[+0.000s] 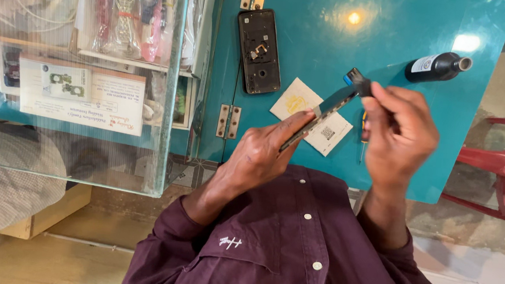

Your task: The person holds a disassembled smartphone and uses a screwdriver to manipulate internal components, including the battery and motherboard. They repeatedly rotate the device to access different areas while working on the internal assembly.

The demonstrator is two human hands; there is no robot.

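Dark, thin phone panel (317, 118) held edge-on above the near edge of the teal counter (310, 20), slanting up from lower left to upper right. Pinched low down by the left hand (257, 157), thumb laid along its upper edge, remaining fingers (292, 127) curled beneath it. Left wrist bent, forearm rising out of a maroon sleeve (180, 226). Closed around the panel's upper end: the right hand (400, 132), fingers wrapped over a small black tool (358, 81) with a blue tip that touches the panel's top corner. Right forearm nearly upright, knuckles facing the camera, slightly blurred. Below the panel, flat on the counter, a pale yellow card (303, 104). Toward the far edge, an opened phone body (259, 51) lying back-up. Near the far right corner, a dark bottle (437, 67) on its side. Beside the counter's left edge, a glass display case (91, 57).
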